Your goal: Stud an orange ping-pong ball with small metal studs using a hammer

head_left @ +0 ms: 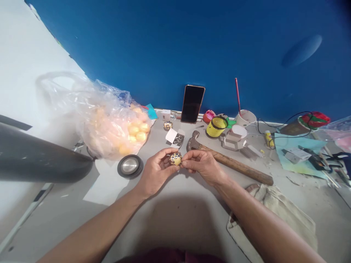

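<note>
My left hand (pixel 155 171) is closed around a small yellow ball (pixel 176 159), its surface partly covered with shiny metal tack heads. At the ball's right side, my right hand (pixel 201 164) has thumb and fingers pinched together; whatever is between the fingertips is too small to make out. Just beyond the hands lies an opened white box of thumbtacks (pixel 179 140). A second ball (pixel 168 125), covered in shiny tack heads, rests behind that box. Right of the box is a hammer (pixel 233 159) with a wooden handle.
A clear plastic bag (pixel 109 120) of yellow-orange balls stands at left, near a round black-and-silver lid (pixel 130 166). A phone (pixel 193 104) leans on the blue wall. At right are a yellow cup (pixel 216 126), a white cup (pixel 246 118) and a beige cloth (pixel 282 208).
</note>
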A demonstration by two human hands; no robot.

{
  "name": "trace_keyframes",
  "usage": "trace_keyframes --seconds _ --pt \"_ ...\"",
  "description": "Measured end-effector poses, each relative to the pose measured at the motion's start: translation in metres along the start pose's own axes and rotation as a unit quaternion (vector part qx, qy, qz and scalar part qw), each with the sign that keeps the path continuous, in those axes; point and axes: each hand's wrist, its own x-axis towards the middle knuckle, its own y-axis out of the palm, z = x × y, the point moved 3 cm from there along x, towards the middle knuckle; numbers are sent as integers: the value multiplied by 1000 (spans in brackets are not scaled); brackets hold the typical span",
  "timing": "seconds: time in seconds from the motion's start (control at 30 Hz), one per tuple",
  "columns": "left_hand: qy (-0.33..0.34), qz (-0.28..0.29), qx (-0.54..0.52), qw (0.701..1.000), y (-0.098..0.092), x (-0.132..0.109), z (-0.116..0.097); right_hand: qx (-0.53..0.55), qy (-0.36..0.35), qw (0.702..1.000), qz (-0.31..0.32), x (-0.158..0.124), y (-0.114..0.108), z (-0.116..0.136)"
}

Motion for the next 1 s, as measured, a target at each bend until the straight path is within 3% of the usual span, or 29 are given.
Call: trace_keyframes --seconds 0.5,1.0 --pt "25 -11 74 997 -2 -3 -2 1 -2 1000 0 1 1 -2" --pt "154 -56 166 972 2 -11 -12 -50 -48 997 -34 -7 9 9"
